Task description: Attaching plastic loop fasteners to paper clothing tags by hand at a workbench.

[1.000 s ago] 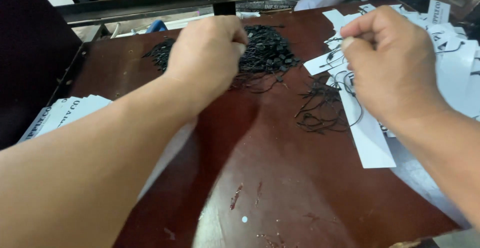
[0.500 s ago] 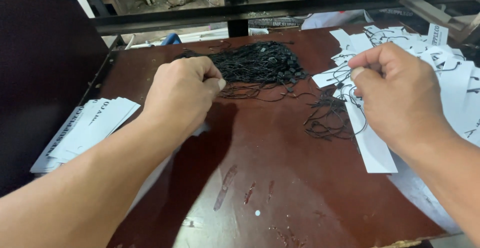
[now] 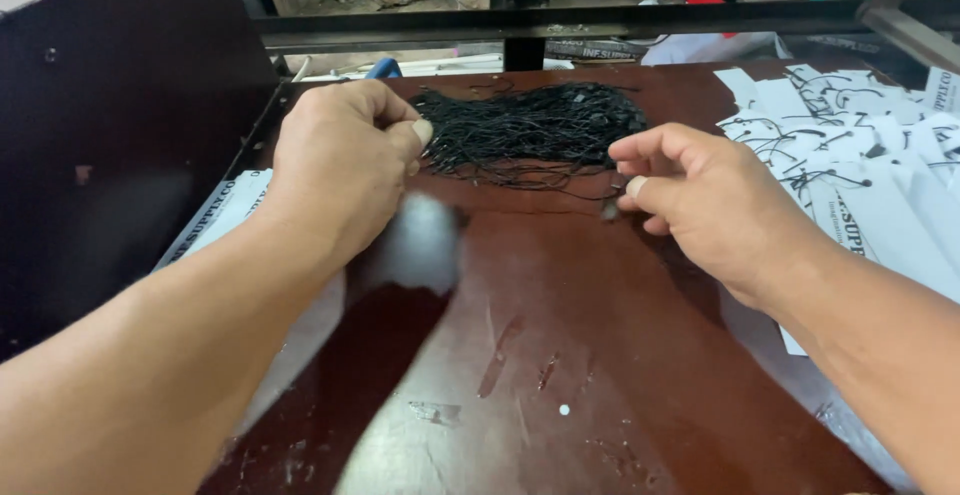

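White paper tags [image 3: 215, 215] lie far left, under the left forearm. Left hand [image 3: 345, 160] curled w/ fingers pinched narrow at edge of black string pile [image 3: 530, 130], centre-back of brown table [image 3: 560, 355]. Right hand [image 3: 700, 205] pinches one strand; more strung tags [image 3: 860, 165] at right.

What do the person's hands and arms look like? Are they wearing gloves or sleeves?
No gloves and no sleeves show. The left hand and right hand are bare, and both forearms are bare as far as the picture shows. There are no rings, no watch and no bands in view. The fingernails are short and plain.
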